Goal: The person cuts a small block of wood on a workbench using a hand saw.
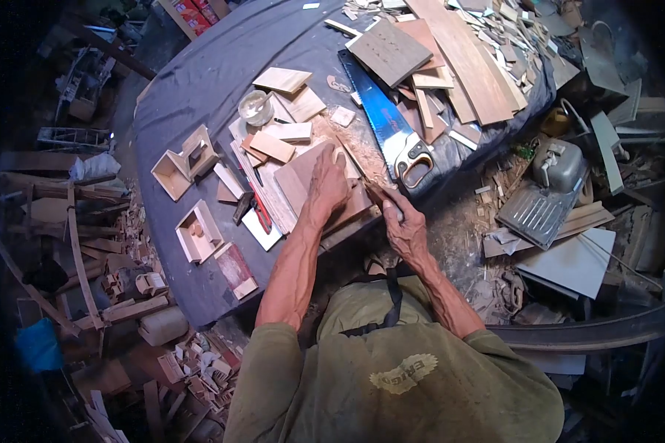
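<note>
My left hand [328, 181] presses down on a flat wooden board [291, 181] near the table's front edge, its fingers bent and close together at a small wood piece [350, 169]. Just to the right, my right hand [405, 225] is closed around a slim, dark, handle-like thing [377, 193] that points toward the left hand; its kind I cannot make out. Sawdust [340, 133] lies beyond both hands. A blue-bladed handsaw [377, 103] rests to the right, its grip close to my right hand.
Small open wooden boxes [199, 230], a red-handled tool [261, 214] and a glue-like jar [256, 108] sit left on the cloth-covered table [199, 96]. Planks [465, 66] and offcuts pile up at the back right. A metal sink-like piece [543, 214] and scrap wood crowd the floor.
</note>
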`<state>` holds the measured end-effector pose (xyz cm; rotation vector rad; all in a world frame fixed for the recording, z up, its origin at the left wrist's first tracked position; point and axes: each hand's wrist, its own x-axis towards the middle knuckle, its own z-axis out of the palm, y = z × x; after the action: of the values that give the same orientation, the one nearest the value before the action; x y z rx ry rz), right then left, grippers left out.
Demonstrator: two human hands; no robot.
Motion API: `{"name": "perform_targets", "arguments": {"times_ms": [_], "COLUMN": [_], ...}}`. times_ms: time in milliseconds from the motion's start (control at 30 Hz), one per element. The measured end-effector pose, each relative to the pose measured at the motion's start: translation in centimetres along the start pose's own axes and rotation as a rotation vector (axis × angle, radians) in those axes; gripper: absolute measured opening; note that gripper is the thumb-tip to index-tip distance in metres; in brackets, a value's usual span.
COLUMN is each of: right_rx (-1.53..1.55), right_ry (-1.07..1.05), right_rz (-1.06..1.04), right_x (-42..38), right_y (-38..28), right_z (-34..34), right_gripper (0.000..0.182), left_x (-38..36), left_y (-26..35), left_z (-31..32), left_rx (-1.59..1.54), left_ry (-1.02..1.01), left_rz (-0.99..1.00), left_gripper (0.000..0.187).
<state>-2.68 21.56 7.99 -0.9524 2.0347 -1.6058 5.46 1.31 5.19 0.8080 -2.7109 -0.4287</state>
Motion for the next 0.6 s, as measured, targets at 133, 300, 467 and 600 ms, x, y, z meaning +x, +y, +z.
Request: {"name": "perform_targets", "arguments": {"times_ms": [133, 300, 467, 600], "right_rx": [0.006, -0.035, 0.037, -0.024], "right_ry": [-0.054, 0.011, 0.052, 0.002], "right_rz": [0.143, 0.005, -0.007, 0.044], "right_x": [-1.2, -0.2, -2.9, -0.8], "right_y": [-0.4, 0.2, 0.3, 1.3], "right_z": [-1.3, -0.7, -1.5, -0.5], "right_gripper": [0.032, 0.029, 0.028, 0.029], "left_x": [0.4, 0.6, 0.6, -0.1], "left_y": [0.5, 0.3, -0.2, -0.4], "left_z": [-0.4, 0.1, 0.4, 1.3], "left_rx": [0.033, 0.075, 0.068, 0.08], "left_ry": [-0.079, -0.09, -0.083, -0.084], "left_rz": [-0.024, -0.01, 0.038, 0.039], "left_gripper": [0.054, 0.044, 0.054, 0.059]}}
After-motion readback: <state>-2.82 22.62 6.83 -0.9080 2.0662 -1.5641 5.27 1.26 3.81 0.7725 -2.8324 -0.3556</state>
